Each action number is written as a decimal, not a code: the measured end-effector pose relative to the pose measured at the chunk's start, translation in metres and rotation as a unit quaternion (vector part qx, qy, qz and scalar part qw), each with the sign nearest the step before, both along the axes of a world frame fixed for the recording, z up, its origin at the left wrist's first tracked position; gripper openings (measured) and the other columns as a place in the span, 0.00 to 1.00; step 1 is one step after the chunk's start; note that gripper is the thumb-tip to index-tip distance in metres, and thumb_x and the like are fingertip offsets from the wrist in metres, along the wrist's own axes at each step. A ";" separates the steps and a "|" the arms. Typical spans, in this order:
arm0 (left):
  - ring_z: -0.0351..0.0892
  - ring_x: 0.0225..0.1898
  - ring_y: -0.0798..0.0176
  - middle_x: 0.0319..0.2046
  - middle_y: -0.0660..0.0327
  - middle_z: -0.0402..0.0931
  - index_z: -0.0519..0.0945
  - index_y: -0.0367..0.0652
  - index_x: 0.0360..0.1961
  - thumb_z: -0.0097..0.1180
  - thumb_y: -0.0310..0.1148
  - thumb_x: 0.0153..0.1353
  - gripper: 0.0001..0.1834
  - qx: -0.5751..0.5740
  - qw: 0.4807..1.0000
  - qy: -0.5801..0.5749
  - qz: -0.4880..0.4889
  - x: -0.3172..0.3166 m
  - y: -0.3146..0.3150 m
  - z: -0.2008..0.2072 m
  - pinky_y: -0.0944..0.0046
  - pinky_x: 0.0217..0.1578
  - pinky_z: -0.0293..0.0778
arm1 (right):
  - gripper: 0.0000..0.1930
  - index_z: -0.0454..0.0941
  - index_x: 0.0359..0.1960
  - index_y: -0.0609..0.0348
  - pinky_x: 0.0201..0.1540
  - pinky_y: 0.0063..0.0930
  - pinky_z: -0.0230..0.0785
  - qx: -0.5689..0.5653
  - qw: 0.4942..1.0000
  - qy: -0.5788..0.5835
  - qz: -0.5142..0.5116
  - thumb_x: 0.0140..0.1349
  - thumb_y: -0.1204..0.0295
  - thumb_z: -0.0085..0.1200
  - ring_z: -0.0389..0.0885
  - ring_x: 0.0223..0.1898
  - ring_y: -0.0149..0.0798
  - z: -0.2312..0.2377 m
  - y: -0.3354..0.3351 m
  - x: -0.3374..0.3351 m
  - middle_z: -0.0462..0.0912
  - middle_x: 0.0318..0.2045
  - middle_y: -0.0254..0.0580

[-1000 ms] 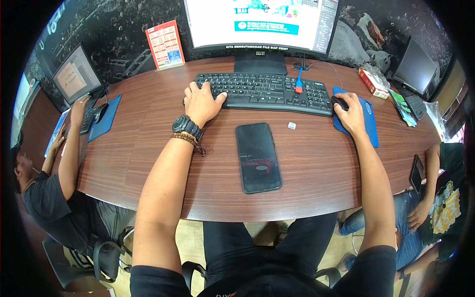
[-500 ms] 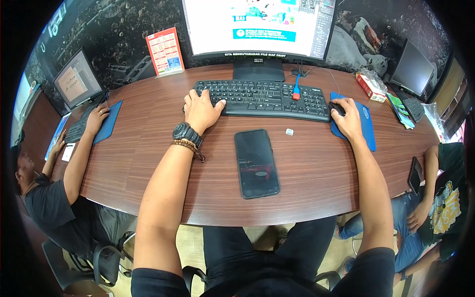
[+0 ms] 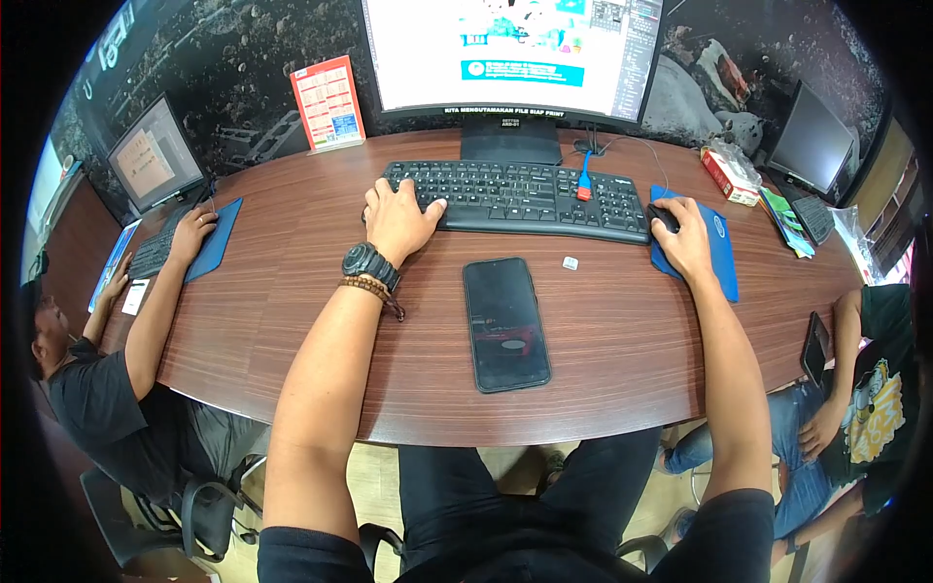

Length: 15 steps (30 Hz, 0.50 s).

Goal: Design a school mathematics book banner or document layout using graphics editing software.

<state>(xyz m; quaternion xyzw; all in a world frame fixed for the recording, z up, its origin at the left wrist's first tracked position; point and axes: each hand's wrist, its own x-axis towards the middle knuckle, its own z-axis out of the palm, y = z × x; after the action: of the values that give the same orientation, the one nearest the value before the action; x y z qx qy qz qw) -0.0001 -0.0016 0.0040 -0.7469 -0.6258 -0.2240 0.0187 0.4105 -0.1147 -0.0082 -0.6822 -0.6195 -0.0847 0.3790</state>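
Observation:
My left hand [image 3: 400,223] rests on the left end of a black keyboard [image 3: 530,201], its fingers spread over the keys and the thumb out toward the lower row. A dark watch and a beaded bracelet circle that wrist. At the keyboard's right end, my right hand [image 3: 686,243] is curled over a black mouse [image 3: 665,218], which is partly hidden under the fingers. Beneath the mouse lies a blue mouse pad [image 3: 722,257]. Behind the keyboard stands a large monitor [image 3: 416,60] showing a teal and white graphic layout.
Between my forearms lies a dark-screened smartphone [image 3: 506,335], with a small white square piece [image 3: 570,263] nearby. A blue cable with a red plug [image 3: 584,188] crosses the keyboard. A desk calendar [image 3: 328,103] and a red-white box [image 3: 730,178] stand farther back. People sit at both sides.
The whole view has shifted very slightly. Both hands keep their places on the keyboard and the mouse.

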 end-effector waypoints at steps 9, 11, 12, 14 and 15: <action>0.66 0.59 0.36 0.55 0.38 0.68 0.78 0.33 0.55 0.60 0.55 0.60 0.35 0.024 1.000 -0.017 -0.005 0.000 0.002 -0.005 0.41 0.59 0.66 | 0.17 0.82 0.47 0.60 0.58 0.40 0.69 -0.006 1.000 0.007 -0.004 0.56 0.69 0.58 0.77 0.53 0.53 0.002 -0.002 -0.002 0.78 0.47 0.49; 0.66 0.59 0.36 0.56 0.37 0.67 0.76 0.33 0.58 0.59 0.56 0.61 0.36 0.012 1.000 -0.008 -0.003 0.000 0.002 -0.003 0.42 0.59 0.67 | 0.17 0.82 0.47 0.60 0.58 0.40 0.69 -0.006 1.000 0.009 -0.005 0.56 0.69 0.58 0.77 0.53 0.52 0.002 -0.002 -0.004 0.78 0.47 0.49; 0.67 0.59 0.36 0.58 0.37 0.66 0.74 0.33 0.61 0.58 0.57 0.61 0.38 -0.001 1.000 0.001 -0.002 0.000 0.002 -0.002 0.42 0.59 0.67 | 0.17 0.82 0.47 0.60 0.58 0.40 0.69 -0.006 1.000 0.011 -0.008 0.56 0.68 0.58 0.77 0.53 0.52 0.003 -0.002 -0.005 0.78 0.47 0.49; 0.66 0.60 0.35 0.58 0.36 0.66 0.74 0.34 0.61 0.58 0.57 0.62 0.39 -0.007 1.000 0.000 -0.005 -0.001 0.001 -0.001 0.42 0.60 0.67 | 0.17 0.83 0.47 0.60 0.58 0.40 0.69 -0.005 1.000 0.010 -0.008 0.56 0.68 0.58 0.77 0.53 0.52 0.003 -0.003 -0.004 0.78 0.47 0.49; 0.65 0.61 0.35 0.59 0.35 0.65 0.73 0.34 0.62 0.58 0.58 0.62 0.39 -0.012 1.000 -0.001 -0.007 -0.001 0.001 0.000 0.42 0.60 0.66 | 0.17 0.83 0.47 0.60 0.58 0.40 0.69 -0.003 1.000 0.009 -0.007 0.56 0.69 0.58 0.77 0.53 0.52 0.003 -0.003 -0.005 0.78 0.48 0.49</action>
<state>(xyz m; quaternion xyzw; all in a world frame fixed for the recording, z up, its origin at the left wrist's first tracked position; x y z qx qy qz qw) -0.0016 -0.0005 0.0043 -0.7513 -0.6233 -0.2167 0.0074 0.4058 -0.1174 -0.0051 -0.6887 -0.6111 -0.0792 0.3820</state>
